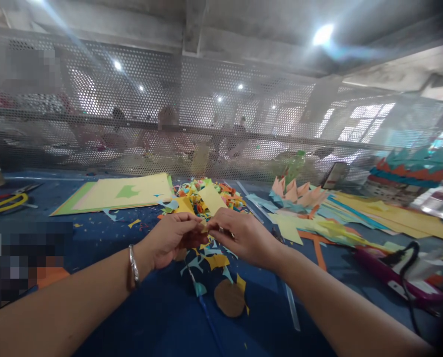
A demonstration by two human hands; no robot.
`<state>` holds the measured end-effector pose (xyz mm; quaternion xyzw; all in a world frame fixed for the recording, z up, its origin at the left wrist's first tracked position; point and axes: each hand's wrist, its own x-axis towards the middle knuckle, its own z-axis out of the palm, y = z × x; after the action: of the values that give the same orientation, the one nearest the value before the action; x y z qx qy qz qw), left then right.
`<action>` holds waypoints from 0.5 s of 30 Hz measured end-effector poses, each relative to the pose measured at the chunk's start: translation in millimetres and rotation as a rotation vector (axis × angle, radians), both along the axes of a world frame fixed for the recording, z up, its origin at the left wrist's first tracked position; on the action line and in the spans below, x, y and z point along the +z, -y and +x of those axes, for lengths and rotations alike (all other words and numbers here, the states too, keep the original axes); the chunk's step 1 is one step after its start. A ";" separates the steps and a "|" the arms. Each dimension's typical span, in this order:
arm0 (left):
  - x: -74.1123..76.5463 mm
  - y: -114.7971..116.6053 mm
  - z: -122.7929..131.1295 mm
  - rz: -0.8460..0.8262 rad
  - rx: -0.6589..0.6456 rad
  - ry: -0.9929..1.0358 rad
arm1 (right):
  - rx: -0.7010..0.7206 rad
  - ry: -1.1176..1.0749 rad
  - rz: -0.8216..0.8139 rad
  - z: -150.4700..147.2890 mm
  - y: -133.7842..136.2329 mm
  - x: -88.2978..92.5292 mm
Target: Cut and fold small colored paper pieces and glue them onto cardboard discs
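Hands, two: one left hand point(180, 233) and one right hand point(239, 230); at their fingertips I count one small yellowish scrap point(204, 226). Singles, as I read them remotely: one bracelet point(134, 267), one blue-handled tool point(208, 317), one fully visible brown disc point(229, 297), one peach pointed crown point(306, 198), one green bottle point(297, 161), one phone-like slab point(335, 174), one purple block point(372, 262), one green cutout point(127, 192). Clear strip point(292, 310): two visible lengths, possibly one piece. Coloured handles point(22, 199): one red, one yellow; whether one tool or two, I cannot tell. Heap of scraps point(224, 196), one; its pieces are too many for me to count.
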<state>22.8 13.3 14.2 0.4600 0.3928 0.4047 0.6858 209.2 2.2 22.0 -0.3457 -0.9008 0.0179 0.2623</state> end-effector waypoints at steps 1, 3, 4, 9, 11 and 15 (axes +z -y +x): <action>-0.3 0.6 0.3 0.023 -0.004 -0.015 | -0.007 -0.024 -0.016 -0.3 -0.2 -0.6; -1.5 1.6 1.1 0.087 -0.009 -0.047 | -0.037 -0.078 -0.063 -1.2 -0.5 -1.2; -2.2 2.0 1.6 0.125 -0.010 -0.062 | -0.054 -0.101 -0.089 -1.9 -0.5 -1.2; -3.1 3.8 3.7 0.243 -0.018 -0.141 | -0.107 -0.180 -0.159 -4.9 -0.8 -0.1; -3.6 3.9 3.4 0.271 -0.029 -0.152 | -0.115 -0.199 -0.174 -5.1 -1.1 0.3; -7.3 1.6 2.2 0.353 -0.059 -0.158 | -0.121 -0.208 -0.177 -4.5 -1.3 1.4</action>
<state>25.1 11.7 6.9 0.6147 0.3546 0.4098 0.5731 204.7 3.5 23.4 -0.4173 -0.8413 0.1170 0.3231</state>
